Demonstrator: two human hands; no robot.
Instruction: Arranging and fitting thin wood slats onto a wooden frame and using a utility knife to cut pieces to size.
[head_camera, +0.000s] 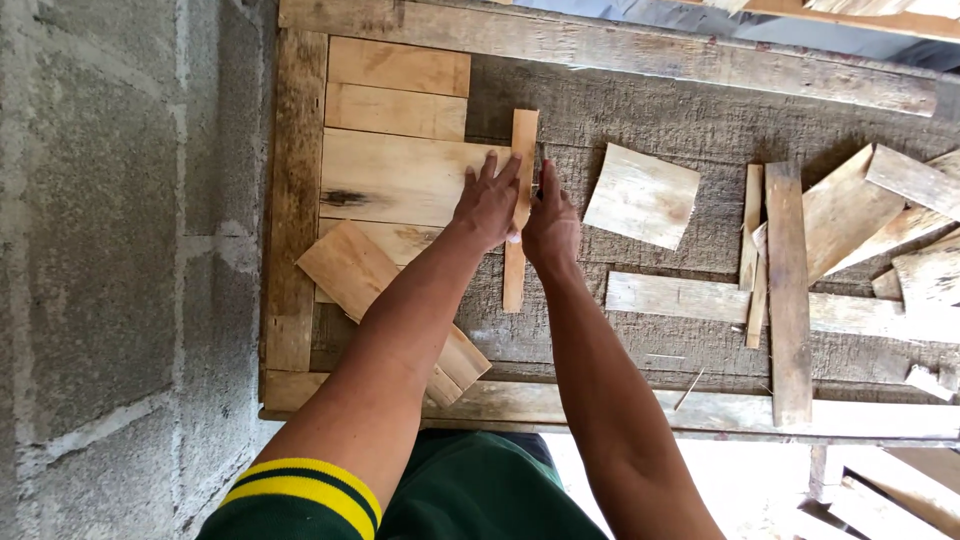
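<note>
My left hand (487, 203) lies flat with fingers spread on the right end of a wide pale board (390, 178) and on a narrow upright wooden strip (520, 150). My right hand (551, 222) presses against the strip's right edge, and something small and dark shows between its fingers; I cannot tell what it is. The strip runs from above my hands down past my wrists. Two shorter boards (396, 88) sit above the wide one inside a rough wooden frame (295, 200).
A loose slanted board (350, 268) lies under my left forearm. A square offcut (642, 195) rests right of my hands. Several planks and scraps (788, 290) are piled at the right. A concrete block wall (110, 250) stands on the left.
</note>
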